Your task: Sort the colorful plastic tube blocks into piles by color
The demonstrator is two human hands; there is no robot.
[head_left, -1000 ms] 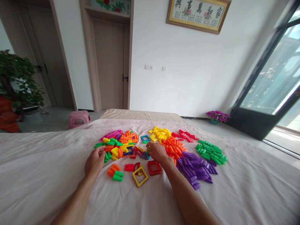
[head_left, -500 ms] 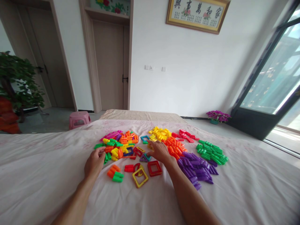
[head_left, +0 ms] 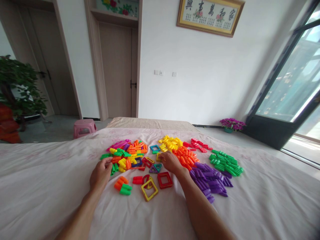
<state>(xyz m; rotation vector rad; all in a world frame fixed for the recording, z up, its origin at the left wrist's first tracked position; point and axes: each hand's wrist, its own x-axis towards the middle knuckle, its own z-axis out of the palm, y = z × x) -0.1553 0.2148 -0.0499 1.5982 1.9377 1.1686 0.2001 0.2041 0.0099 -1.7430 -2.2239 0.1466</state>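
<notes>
My left hand (head_left: 101, 173) rests at the left edge of the mixed pile, its fingers closed beside an orange piece (head_left: 115, 159) and green pieces (head_left: 114, 168); what it may hold is hidden. In the middle, my right hand (head_left: 171, 161) has its thumb and fingers closed on a yellow piece (head_left: 158, 156), left of the orange pile (head_left: 185, 156). Below it lie a teal triangle (head_left: 158, 167) and a red square frame (head_left: 165, 180). A yellow square frame (head_left: 149, 189) is nearer to me, with joined orange and green pieces (head_left: 125, 189) to its left.
Yellow (head_left: 171, 142), red (head_left: 199, 145), green (head_left: 226, 162) and purple (head_left: 210, 180) piles lie on the pale cloth (head_left: 265, 200). A blue square frame (head_left: 154, 148) lies behind my right hand. Beyond the cloth stands a pink stool (head_left: 85, 128).
The fingers of my right hand have drawn together on the yellow piece, uncovering more of the teal triangle. My left hand has barely moved.
</notes>
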